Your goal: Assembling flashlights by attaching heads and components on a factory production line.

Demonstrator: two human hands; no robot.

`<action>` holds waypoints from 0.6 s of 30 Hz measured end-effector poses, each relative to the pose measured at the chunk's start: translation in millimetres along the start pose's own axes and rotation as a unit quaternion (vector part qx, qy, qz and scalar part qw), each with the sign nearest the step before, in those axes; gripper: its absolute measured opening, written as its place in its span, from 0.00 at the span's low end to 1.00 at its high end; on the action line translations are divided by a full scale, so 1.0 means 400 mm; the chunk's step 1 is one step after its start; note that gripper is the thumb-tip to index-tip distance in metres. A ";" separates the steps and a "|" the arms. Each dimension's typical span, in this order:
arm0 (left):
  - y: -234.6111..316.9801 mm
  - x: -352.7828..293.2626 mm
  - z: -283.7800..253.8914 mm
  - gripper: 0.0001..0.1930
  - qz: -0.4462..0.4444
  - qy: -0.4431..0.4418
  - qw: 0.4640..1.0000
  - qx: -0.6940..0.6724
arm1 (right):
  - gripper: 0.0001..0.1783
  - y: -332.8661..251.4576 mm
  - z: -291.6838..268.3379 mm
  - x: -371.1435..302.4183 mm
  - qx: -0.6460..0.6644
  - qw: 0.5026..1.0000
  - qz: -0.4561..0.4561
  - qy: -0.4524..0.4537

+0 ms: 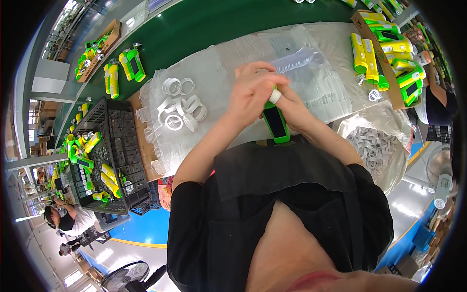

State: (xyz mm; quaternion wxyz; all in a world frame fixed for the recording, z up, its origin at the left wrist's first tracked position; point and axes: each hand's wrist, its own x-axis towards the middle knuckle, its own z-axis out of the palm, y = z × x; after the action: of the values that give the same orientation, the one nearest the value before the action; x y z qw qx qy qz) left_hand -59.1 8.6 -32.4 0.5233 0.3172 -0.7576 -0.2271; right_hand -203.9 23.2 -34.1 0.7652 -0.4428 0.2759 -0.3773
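Observation:
A green flashlight [276,121] with a dark rectangular panel stands between my hands, its lower end close to my apron. My left hand [250,92] is closed over its far end, with the fingers curled across the top. From the other side my right hand [293,108] wraps the same end, so the flashlight's head is hidden. A small white band [275,96] shows between the hands; whether it is a ring on the flashlight or a wrap on a thumb I cannot tell. Loose white rings [182,109] lie on the plastic-covered table [214,73] to the left.
Clear curved plastic pieces [296,59] are stacked beyond my hands. At right are a carton [384,63] of yellow-green flashlights and a bag [372,146] of white rings. A black crate [121,151] holds more flashlights at left. Other people [75,219] work farther off.

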 end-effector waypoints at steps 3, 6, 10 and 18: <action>-0.023 0.025 0.022 0.17 0.032 -0.036 0.999 -0.014 | 0.22 -0.021 -0.014 -0.007 -0.007 0.999 -0.002 0.051; -0.069 0.032 0.043 0.19 -0.179 0.048 0.962 -0.200 | 0.23 -0.025 -0.050 -0.009 -0.019 0.993 -0.072 0.093; -0.225 0.004 0.053 0.30 -0.085 -0.007 0.975 0.203 | 0.24 -0.037 -0.090 -0.017 -0.009 0.990 -0.083 0.111; -0.164 -0.002 0.021 0.24 -0.176 0.016 0.983 0.046 | 0.24 -0.049 -0.087 -0.014 -0.032 0.995 -0.050 0.086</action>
State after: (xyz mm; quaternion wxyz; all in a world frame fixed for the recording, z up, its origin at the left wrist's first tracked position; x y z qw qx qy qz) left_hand -50.8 -36.3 -80.2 0.4721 0.4729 -0.6912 -0.2752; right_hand -239.8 5.1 -32.0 0.7044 -0.4464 0.3297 -0.4425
